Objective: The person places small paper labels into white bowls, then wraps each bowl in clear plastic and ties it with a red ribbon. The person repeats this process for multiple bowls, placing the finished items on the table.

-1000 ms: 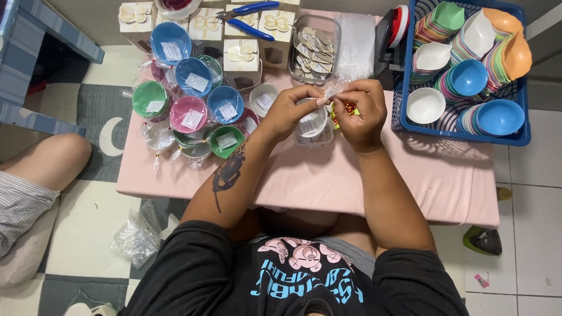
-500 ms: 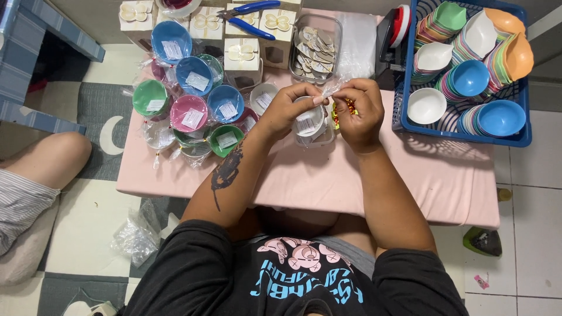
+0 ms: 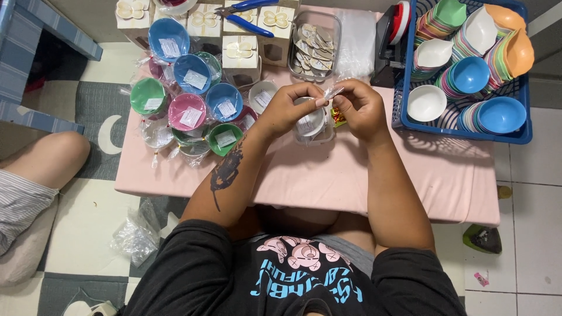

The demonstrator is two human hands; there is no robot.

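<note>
Hands meet at the middle of the pink-covered low counter (image 3: 328, 181), and from my remote seat I read both as busy on 1 item. The left hand (image 3: 287, 108) and the right hand (image 3: 358, 107) each pinch the gathered neck of a clear cellophane wrapper (image 3: 331, 93), fingertips pressed together on the film with nothing spread. Under them sits the small white bowl in its clear bag (image 3: 310, 124), resting on the counter at 12 o'clock from the person's chest. A bit of gold and red foil (image 3: 338, 114) shows just beside the bowl, at 3 o'clock of it.

At 9 o'clock of the hands lies a cluster of wrapped pastel bowls with paper tags (image 3: 187, 105), green, pink and blue. At 12 o'clock stands a clear plastic tub of printed cards (image 3: 316, 41), with blue-handled pliers (image 3: 246, 17) on small cream gift boxes (image 3: 240, 50) at 11 o'clock. A blue plastic basket of loose coloured bowls (image 3: 524, 137) fills 2 o'clock. Another person's bare knee (image 3: 50, 158) rests on the floor, well apart.

My worry is the film: a hard pull at the neck could tear it or tip the bowl. The left forearm also lies close to the wrapped cluster, so a wide elbow swing could knock those bowls off the counter edge.
</note>
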